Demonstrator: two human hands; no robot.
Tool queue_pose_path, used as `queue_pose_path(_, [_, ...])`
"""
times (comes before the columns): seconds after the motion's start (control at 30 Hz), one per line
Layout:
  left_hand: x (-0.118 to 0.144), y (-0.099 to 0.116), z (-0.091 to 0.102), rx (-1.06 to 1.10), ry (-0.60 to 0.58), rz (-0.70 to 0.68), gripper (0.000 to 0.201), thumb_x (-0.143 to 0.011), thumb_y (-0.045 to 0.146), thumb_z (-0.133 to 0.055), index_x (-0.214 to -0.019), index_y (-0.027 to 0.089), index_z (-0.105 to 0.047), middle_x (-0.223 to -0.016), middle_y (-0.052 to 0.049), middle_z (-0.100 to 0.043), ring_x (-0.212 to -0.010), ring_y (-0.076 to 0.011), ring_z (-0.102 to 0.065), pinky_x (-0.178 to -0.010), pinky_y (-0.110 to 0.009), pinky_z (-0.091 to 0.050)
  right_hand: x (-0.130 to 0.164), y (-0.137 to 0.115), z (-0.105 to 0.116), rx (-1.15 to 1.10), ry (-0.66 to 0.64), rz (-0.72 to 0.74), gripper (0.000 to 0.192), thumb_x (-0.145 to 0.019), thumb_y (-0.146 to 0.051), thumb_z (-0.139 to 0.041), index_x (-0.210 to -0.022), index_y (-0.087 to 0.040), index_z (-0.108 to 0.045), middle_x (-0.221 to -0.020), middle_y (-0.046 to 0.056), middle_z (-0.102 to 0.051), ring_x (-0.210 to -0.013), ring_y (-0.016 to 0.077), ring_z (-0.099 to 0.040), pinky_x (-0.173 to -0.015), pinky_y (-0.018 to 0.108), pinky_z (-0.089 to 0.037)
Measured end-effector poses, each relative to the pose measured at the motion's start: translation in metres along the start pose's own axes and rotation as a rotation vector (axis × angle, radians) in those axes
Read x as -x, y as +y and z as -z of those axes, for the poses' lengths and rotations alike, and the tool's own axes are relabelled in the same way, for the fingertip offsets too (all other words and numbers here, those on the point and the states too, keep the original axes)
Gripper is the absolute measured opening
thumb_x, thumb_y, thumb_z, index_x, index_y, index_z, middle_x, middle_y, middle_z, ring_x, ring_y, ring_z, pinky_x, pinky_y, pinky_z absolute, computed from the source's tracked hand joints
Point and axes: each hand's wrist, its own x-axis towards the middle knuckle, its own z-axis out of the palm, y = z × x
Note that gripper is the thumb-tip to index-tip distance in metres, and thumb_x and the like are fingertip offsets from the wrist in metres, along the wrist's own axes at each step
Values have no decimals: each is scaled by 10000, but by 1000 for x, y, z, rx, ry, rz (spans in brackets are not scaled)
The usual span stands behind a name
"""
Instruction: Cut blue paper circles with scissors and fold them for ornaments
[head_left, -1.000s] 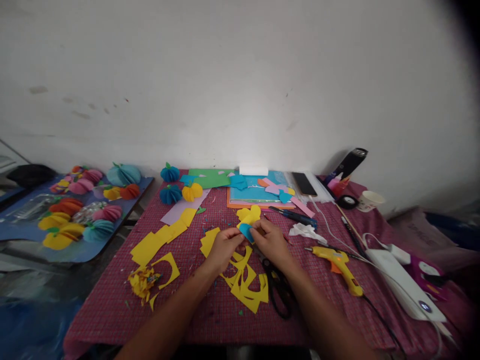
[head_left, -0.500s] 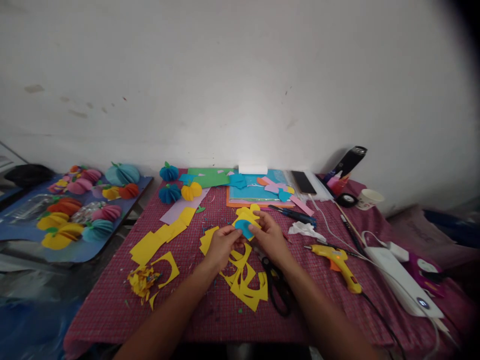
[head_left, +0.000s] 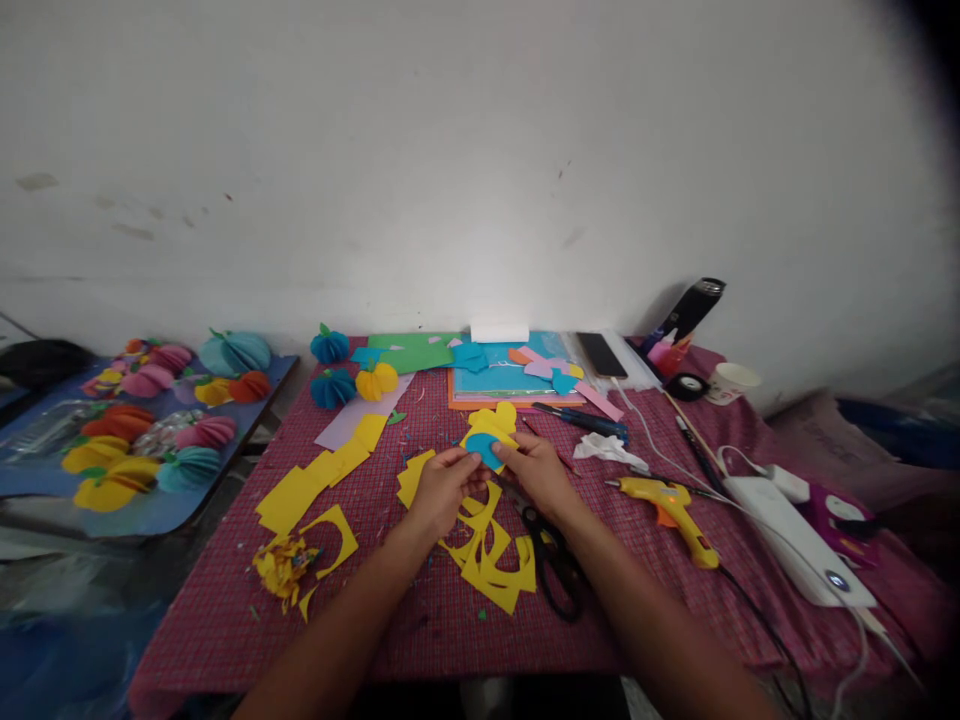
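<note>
Over the middle of the table, a blue paper circle [head_left: 482, 450] is pinched between the fingertips of both my hands. My left hand [head_left: 442, 485] grips its left edge, thumb on top. My right hand [head_left: 541, 475] has thumb and fingers closed at its right edge. Just behind the circle lie yellow paper pieces with rounded edges [head_left: 495, 416]; whether any are held too, I cannot tell. Beneath my hands spread yellow paper offcuts [head_left: 491, 570] with round holes. Black-handled scissors [head_left: 555, 570] lie by my right wrist, their blades partly hidden.
Yellow paper squares [head_left: 311, 480] and a heap of scraps [head_left: 283, 568] lie on the left. A yellow glue gun [head_left: 671, 505] and a white power bank [head_left: 795, 540] with cables are on the right. Paper pumpkins [head_left: 334, 388] stand at the back left; a phone [head_left: 600, 355] lies behind.
The view has shifted slightly. Both hands keep the blue circle at nearly the same spot, and it appears tilted a little differently.
</note>
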Motion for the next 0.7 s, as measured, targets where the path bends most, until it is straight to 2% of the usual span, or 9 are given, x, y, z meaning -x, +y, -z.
queue_pose_path(0.7, [0,-2,1,-3,-21,-24,309,-667,384,-809,-793,137,-674,-728,-68,-694,-669,-162,-659,-632,-273,-502,0,4,1,0,12,-37,322,-782,-481,-675,-751,-161,-658,-600,-26,-575,-497,109,-449,-474,237,-346])
